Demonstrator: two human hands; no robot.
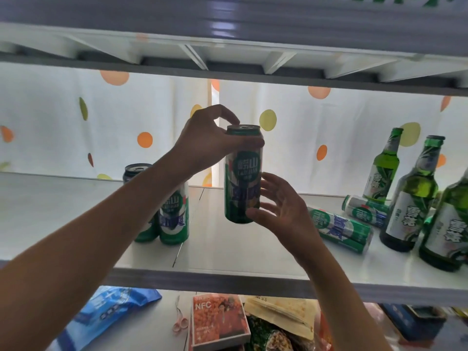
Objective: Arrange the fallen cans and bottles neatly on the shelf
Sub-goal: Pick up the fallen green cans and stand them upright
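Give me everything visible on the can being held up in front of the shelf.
The held can is tall and slim, apparently metal, mostly green with a white band, a round green logo and blue lettering. Its top has a silver rim with the tab opening visible; whether it is sealed is unclear. It is upright, lifted clear of the shelf, right of two standing cans. The left hand grips it around the top, thumb across the front. The right hand has its fingers spread, its thumb touching the can's lower side.
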